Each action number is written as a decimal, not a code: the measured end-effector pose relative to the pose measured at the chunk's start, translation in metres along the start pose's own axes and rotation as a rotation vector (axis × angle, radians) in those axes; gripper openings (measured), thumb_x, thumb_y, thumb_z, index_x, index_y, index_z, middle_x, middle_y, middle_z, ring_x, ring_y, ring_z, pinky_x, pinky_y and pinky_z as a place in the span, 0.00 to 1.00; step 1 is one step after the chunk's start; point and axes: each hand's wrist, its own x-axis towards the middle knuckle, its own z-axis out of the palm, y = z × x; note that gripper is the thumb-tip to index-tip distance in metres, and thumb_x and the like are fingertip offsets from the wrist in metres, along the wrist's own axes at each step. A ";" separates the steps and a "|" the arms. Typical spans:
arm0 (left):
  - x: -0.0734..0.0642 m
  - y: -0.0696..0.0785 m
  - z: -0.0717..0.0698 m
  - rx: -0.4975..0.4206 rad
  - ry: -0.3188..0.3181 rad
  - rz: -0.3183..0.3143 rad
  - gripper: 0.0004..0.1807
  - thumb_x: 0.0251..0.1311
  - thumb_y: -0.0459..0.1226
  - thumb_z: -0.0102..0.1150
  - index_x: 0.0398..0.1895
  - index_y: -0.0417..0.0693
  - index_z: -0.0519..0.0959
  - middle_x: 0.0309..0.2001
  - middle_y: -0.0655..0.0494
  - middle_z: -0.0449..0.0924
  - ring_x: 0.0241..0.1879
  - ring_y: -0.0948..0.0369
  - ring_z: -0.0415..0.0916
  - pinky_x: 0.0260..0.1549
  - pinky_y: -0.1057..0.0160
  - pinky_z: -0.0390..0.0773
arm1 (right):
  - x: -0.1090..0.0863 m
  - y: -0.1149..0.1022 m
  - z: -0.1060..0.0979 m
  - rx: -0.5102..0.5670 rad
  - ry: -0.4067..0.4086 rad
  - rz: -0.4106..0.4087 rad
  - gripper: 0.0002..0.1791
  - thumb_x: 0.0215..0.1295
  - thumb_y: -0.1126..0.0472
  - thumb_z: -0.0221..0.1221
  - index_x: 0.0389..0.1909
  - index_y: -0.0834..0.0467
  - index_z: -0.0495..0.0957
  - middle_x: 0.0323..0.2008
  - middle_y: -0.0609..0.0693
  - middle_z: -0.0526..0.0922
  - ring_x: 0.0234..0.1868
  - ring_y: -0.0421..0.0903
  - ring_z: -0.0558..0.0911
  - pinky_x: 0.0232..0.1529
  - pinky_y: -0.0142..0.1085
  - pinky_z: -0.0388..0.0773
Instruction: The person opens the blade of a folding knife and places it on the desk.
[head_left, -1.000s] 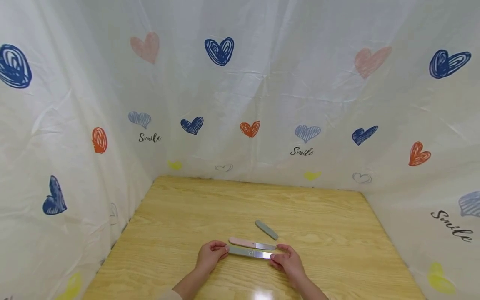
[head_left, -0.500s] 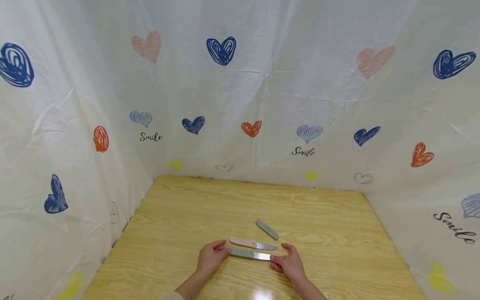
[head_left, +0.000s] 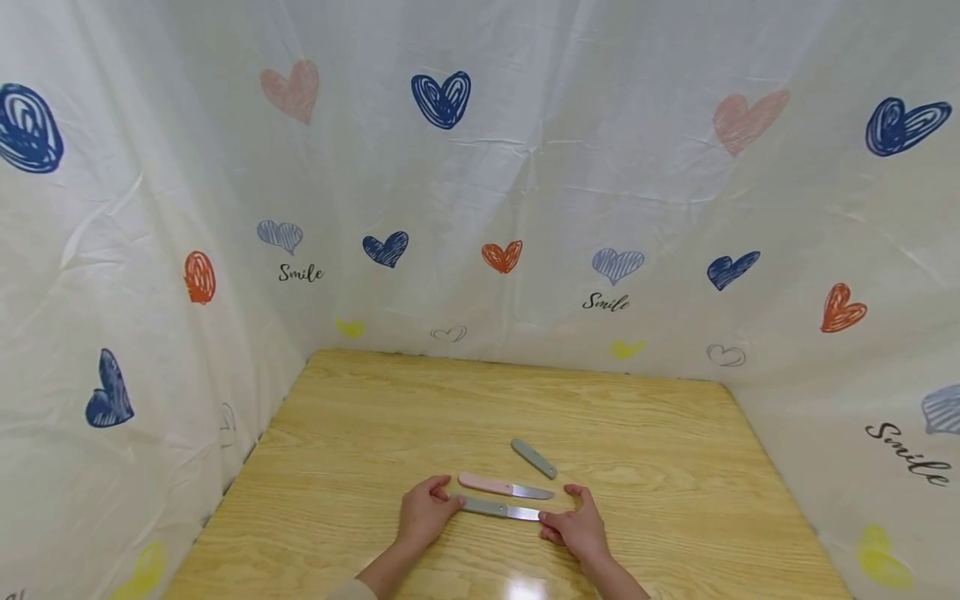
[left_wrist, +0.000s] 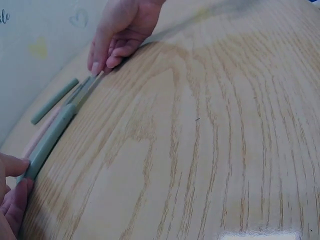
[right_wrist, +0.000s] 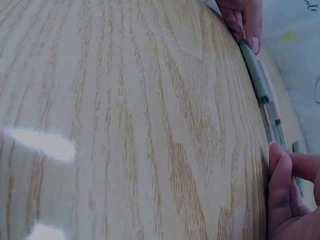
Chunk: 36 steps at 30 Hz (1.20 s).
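A fruit knife with a green handle (head_left: 483, 507) lies crosswise before me, its blade unfolded to the right. At its handle end my left hand (head_left: 426, 512) pinches it between thumb and finger. My right hand (head_left: 581, 529) pinches the blade's tip, which the fingers hide, while its index finger extends forward, apart from the blade. Just behind, nearly parallel, lies a pink-handled knife (head_left: 486, 483), also unfolded, with neither hand on it. In the left wrist view the green handle (left_wrist: 54, 132) partly covers the pink one.
A second green handle (head_left: 534, 458), with no blade showing, lies slantwise behind both knives. The wooden table (head_left: 360, 417) is bounded at the back and sides by a white curtain (head_left: 525, 192) printed with hearts.
My right index finger has moved away from the pink knife's tip and spread outward. My left hand has shifted slightly right along the green handle. The other two knives stay put.
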 end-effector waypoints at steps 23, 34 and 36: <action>0.045 0.018 0.000 -0.129 0.085 -0.024 0.18 0.59 0.39 0.64 0.50 0.37 0.80 0.39 0.50 0.83 0.40 0.58 0.79 0.39 0.63 0.81 | 0.019 -0.007 -0.030 -0.083 0.128 -0.010 0.36 0.53 0.72 0.66 0.60 0.72 0.59 0.23 0.53 0.83 0.18 0.41 0.83 0.22 0.30 0.82; 0.060 0.043 0.014 -0.129 -0.079 0.037 0.24 0.63 0.40 0.60 0.55 0.31 0.75 0.42 0.46 0.82 0.44 0.53 0.79 0.46 0.55 0.81 | 0.035 -0.025 -0.027 -0.273 0.197 -0.103 0.31 0.55 0.64 0.66 0.57 0.72 0.66 0.33 0.58 0.81 0.25 0.41 0.79 0.26 0.30 0.75; 0.060 0.044 0.015 -0.101 -0.114 0.036 0.25 0.63 0.41 0.59 0.56 0.31 0.74 0.43 0.46 0.81 0.45 0.53 0.79 0.47 0.53 0.80 | 0.038 -0.027 -0.023 -0.287 0.194 -0.112 0.30 0.56 0.65 0.66 0.57 0.71 0.66 0.36 0.61 0.80 0.28 0.43 0.79 0.26 0.30 0.75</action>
